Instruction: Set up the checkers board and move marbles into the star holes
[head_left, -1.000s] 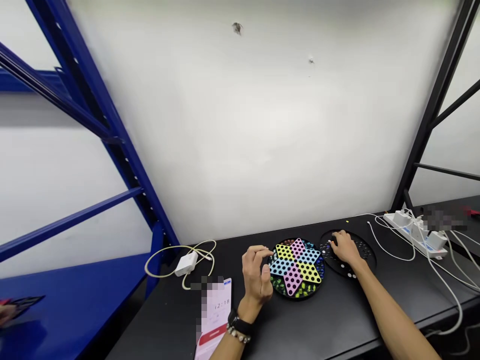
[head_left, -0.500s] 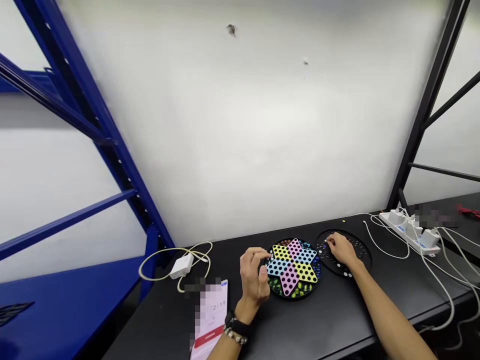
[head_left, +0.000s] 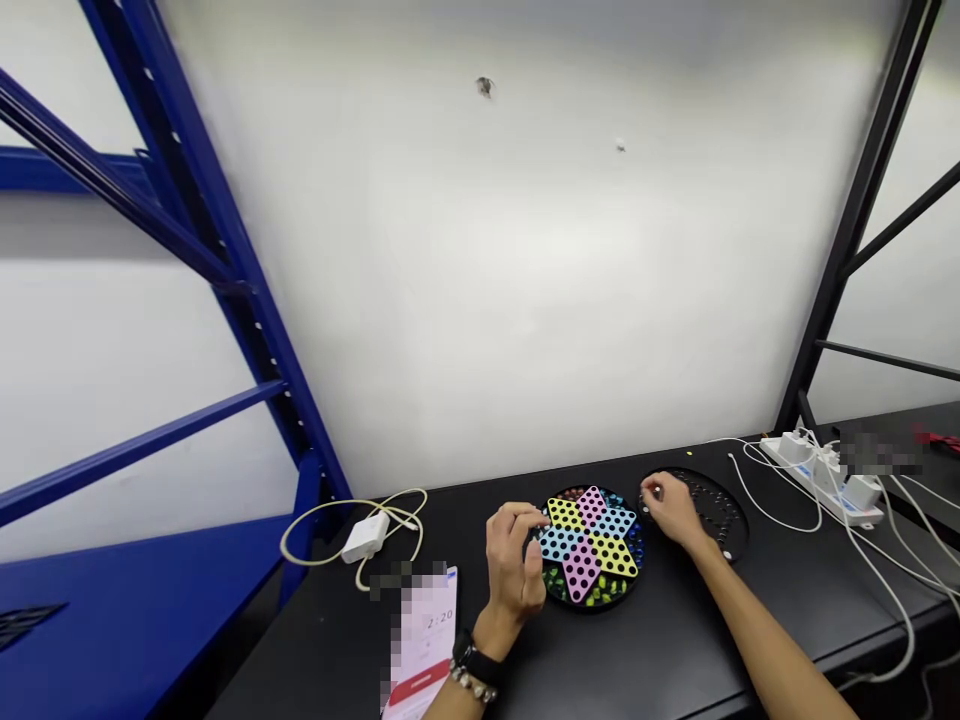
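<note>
My left hand (head_left: 514, 560) is at the left rim of a round Chinese checkers board (head_left: 587, 545). Its fingers are bent, with the thumb apart from them, and the fingertips reach the rim. A star of pink, yellow and blue triangles covers the board's middle. Coloured marbles (head_left: 600, 592) lie in the outer compartments around the star. To the right, my right hand (head_left: 675, 508) is over the left part of a round black tray with holes (head_left: 724, 505). Its thumb and fingers are pinched together; whatever is between them is too small to name. A few small white pieces (head_left: 727, 555) show on the tray.
At the left lie a phone (head_left: 439, 640) with a lit screen and a white charger (head_left: 366, 536) with a looped cable. A power strip (head_left: 825, 480) with plugs and trailing cables occupies the right side. Behind the black table (head_left: 600, 660) stands a white wall.
My right hand has shifted left over the black tray, toward the board. My left hand keeps its place by the board's rim. The view has tilted slightly.
</note>
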